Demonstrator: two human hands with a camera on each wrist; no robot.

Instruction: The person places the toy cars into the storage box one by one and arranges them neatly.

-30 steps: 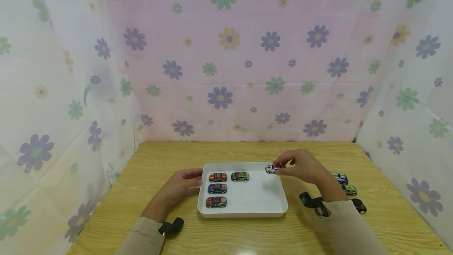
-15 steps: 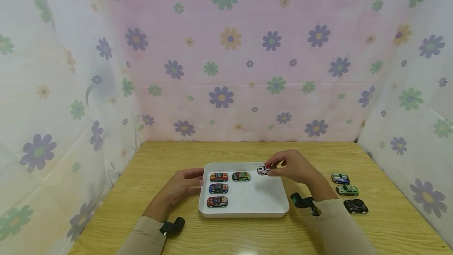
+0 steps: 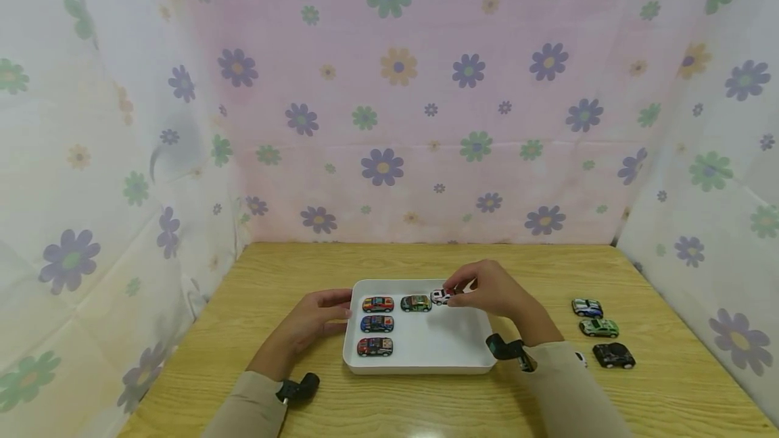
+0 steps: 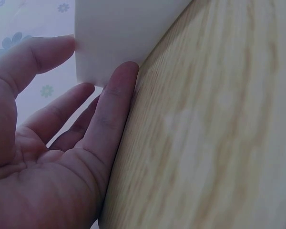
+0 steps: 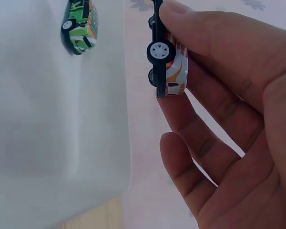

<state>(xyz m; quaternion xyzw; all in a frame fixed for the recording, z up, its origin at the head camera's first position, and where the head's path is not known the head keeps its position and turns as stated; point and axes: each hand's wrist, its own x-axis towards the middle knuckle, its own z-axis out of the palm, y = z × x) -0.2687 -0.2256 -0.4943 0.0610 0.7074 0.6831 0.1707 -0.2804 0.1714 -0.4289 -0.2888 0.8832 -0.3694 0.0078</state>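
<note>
"What's changed?"

"The white car, pinched in the right hand, has travelled toward nine o'clock over the tray; it's now just off the green car, toward three o'clock."

"And the left hand?"

"Fingers relaxed, touching the tray's nine o'clock side. The white car looks nearly lined up, but isn't released."

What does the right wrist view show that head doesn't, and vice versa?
Right wrist only: the palm of the right hand. Head only: the left hand touching the tray, three cars in its left column, and more cars on the table. Both: the white car pinched in the right hand, the tray, and a green car inside it.
</note>
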